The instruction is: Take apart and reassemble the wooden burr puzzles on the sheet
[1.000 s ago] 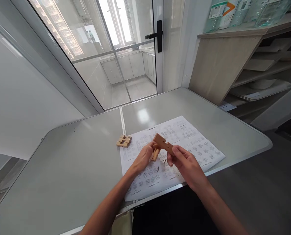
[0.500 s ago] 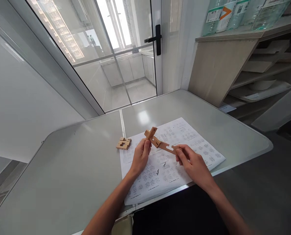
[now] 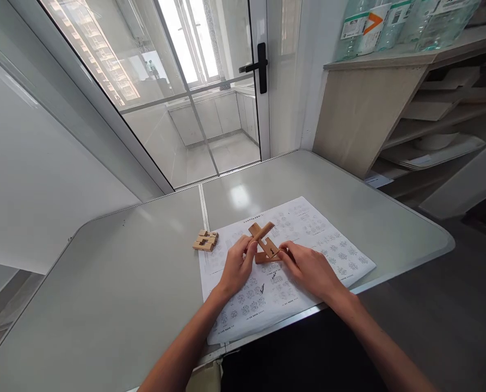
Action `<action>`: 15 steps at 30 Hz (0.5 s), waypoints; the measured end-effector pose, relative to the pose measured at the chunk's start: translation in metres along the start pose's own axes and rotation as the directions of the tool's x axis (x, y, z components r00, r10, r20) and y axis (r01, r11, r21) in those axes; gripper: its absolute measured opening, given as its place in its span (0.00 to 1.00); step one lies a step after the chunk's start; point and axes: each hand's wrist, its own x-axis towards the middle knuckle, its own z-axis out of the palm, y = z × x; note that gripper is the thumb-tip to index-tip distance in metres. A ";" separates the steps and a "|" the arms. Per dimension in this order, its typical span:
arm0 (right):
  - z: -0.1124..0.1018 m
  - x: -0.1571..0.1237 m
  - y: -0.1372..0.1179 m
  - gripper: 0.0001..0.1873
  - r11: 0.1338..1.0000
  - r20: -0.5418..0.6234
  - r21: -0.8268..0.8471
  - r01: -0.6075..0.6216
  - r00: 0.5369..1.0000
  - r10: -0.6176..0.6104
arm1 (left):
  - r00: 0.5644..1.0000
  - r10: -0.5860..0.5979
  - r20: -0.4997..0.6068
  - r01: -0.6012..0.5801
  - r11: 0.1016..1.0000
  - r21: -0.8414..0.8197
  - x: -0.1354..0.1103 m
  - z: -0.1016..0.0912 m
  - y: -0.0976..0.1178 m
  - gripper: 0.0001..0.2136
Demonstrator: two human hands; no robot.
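Between my two hands is a small assembly of notched wooden puzzle pieces (image 3: pixel 264 243), crossed over one another just above a printed sheet of diagrams (image 3: pixel 308 239). My left hand (image 3: pixel 237 265) pinches the pieces from the left with closed fingers. From the right, my right hand (image 3: pixel 308 268) grips the lower piece with its fingertips. Several more wooden pieces (image 3: pixel 205 240) lie stacked on the grey table (image 3: pixel 104 283), left of the sheet and apart from both hands.
The table's rounded front edge runs just below the sheet. Behind the table is a glass door with a black handle (image 3: pixel 260 66). A wooden shelf unit (image 3: pixel 389 103) with bottles on top stands at the right.
The long wooden piece that stretched out between my hands has been folded in, so the pieces now cross in a compact bunch. Both hands have come closer together and lower over the sheet.
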 end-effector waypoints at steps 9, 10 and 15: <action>-0.007 -0.003 -0.008 0.24 0.977 -0.006 0.206 -0.059 0.998 0.061 | 0.999 0.039 0.029 -0.040 0.998 0.044 -0.002 0.001 -0.001 0.18; -0.009 -0.004 -0.011 0.27 0.957 0.007 0.282 -0.065 0.998 0.066 | 0.999 0.045 0.028 -0.046 0.998 0.052 -0.003 0.001 -0.001 0.18; -0.009 -0.012 -0.028 0.26 0.894 0.087 0.441 -0.079 0.995 0.045 | 0.996 0.082 0.047 -0.085 0.994 0.075 -0.006 0.002 -0.002 0.17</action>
